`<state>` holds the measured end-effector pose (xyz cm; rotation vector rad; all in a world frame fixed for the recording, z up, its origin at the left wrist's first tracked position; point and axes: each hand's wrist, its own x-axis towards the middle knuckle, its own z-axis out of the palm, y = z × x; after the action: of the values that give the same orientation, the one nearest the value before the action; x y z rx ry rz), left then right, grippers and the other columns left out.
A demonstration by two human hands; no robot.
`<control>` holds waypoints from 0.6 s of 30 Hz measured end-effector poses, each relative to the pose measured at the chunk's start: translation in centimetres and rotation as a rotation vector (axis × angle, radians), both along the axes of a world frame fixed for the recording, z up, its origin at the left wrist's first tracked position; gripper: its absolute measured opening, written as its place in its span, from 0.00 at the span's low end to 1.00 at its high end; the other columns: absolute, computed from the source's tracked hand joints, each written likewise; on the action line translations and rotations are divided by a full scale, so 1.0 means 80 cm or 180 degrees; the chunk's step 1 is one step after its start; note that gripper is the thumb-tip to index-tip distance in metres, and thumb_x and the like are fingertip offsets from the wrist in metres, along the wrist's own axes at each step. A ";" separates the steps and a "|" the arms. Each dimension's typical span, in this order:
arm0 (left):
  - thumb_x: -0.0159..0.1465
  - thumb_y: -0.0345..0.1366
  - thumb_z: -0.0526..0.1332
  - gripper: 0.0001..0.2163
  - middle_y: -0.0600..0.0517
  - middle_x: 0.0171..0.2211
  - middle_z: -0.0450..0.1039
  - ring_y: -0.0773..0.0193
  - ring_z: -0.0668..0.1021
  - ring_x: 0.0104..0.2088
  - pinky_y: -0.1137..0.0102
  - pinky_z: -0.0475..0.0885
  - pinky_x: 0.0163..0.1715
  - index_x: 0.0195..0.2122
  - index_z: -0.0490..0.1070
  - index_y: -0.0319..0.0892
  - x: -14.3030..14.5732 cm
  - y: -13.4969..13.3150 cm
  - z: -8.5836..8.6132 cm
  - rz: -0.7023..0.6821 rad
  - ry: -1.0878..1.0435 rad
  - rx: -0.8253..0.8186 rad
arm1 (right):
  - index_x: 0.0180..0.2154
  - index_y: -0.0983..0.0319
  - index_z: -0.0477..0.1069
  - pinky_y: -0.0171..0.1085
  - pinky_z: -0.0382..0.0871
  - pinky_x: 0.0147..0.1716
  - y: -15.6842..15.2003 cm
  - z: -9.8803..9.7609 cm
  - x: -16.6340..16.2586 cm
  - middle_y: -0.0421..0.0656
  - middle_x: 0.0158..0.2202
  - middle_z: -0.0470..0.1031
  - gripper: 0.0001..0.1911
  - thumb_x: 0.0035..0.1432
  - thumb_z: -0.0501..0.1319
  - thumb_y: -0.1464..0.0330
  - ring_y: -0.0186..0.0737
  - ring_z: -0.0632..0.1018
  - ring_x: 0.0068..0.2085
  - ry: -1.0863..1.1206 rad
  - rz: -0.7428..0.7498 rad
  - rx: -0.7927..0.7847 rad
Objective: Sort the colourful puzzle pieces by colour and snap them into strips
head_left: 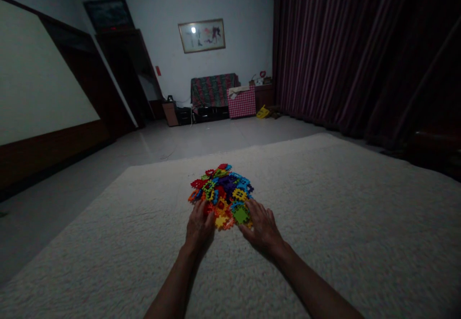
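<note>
A heap of colourful plastic interlocking building pieces (226, 183) with notched edges lies on the pale textured cover. My left hand (198, 222) rests against the heap's near left side, its thumb held apart from the fingers. On the near right side, my right hand (263, 223) has its fingers stretched over the edge pieces and its thumb apart. A green square piece (241, 215) lies beside the right fingers. Between the hands sits a yellow piece (220, 221) at the front edge, with orange and red ones around it. Some fingertips are hidden among the pieces.
The pale cover (324, 213) spreads widely around the heap. Beyond it are a grey floor (173, 141), a low cabinet under a patterned cloth (214, 90), a red checked cloth (242, 103) and a yellow object (263, 112). Dark curtains (324, 55) hang on the right.
</note>
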<state>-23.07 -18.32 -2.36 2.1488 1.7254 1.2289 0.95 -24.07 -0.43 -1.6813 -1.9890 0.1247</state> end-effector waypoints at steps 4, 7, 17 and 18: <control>0.65 0.41 0.56 0.22 0.38 0.61 0.68 0.50 0.70 0.62 0.52 0.67 0.62 0.58 0.69 0.39 -0.003 -0.002 -0.002 -0.0012 0.0075 0.0028 | 0.67 0.63 0.57 0.57 0.51 0.64 0.000 0.002 -0.002 0.55 0.69 0.58 0.36 0.61 0.60 0.60 0.54 0.60 0.68 0.0055 -0.0006 -0.0010; 0.65 0.41 0.56 0.21 0.40 0.61 0.69 0.50 0.70 0.62 0.53 0.66 0.63 0.58 0.70 0.40 -0.004 0.000 -0.003 -0.0003 0.0084 0.0057 | 0.67 0.62 0.56 0.57 0.50 0.65 -0.002 0.004 -0.003 0.54 0.70 0.57 0.37 0.61 0.61 0.60 0.54 0.59 0.68 0.0054 -0.0046 -0.0067; 0.66 0.41 0.55 0.20 0.40 0.60 0.69 0.51 0.71 0.61 0.54 0.67 0.61 0.57 0.70 0.40 0.000 -0.004 0.005 -0.0031 0.0130 0.0095 | 0.68 0.61 0.54 0.59 0.50 0.65 -0.004 0.012 -0.005 0.54 0.70 0.57 0.38 0.60 0.61 0.60 0.56 0.60 0.68 0.0040 -0.0085 -0.0170; 0.66 0.40 0.55 0.20 0.40 0.59 0.70 0.52 0.71 0.61 0.54 0.68 0.61 0.57 0.70 0.41 0.000 -0.004 0.006 -0.0035 0.0117 0.0106 | 0.68 0.60 0.55 0.59 0.50 0.64 -0.004 0.012 -0.005 0.54 0.69 0.58 0.37 0.60 0.61 0.60 0.56 0.60 0.68 0.0042 -0.0080 -0.0158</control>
<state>-23.05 -18.67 -1.91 2.2104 1.7168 1.2317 0.53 -24.38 0.54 -1.7317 -1.9695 0.1771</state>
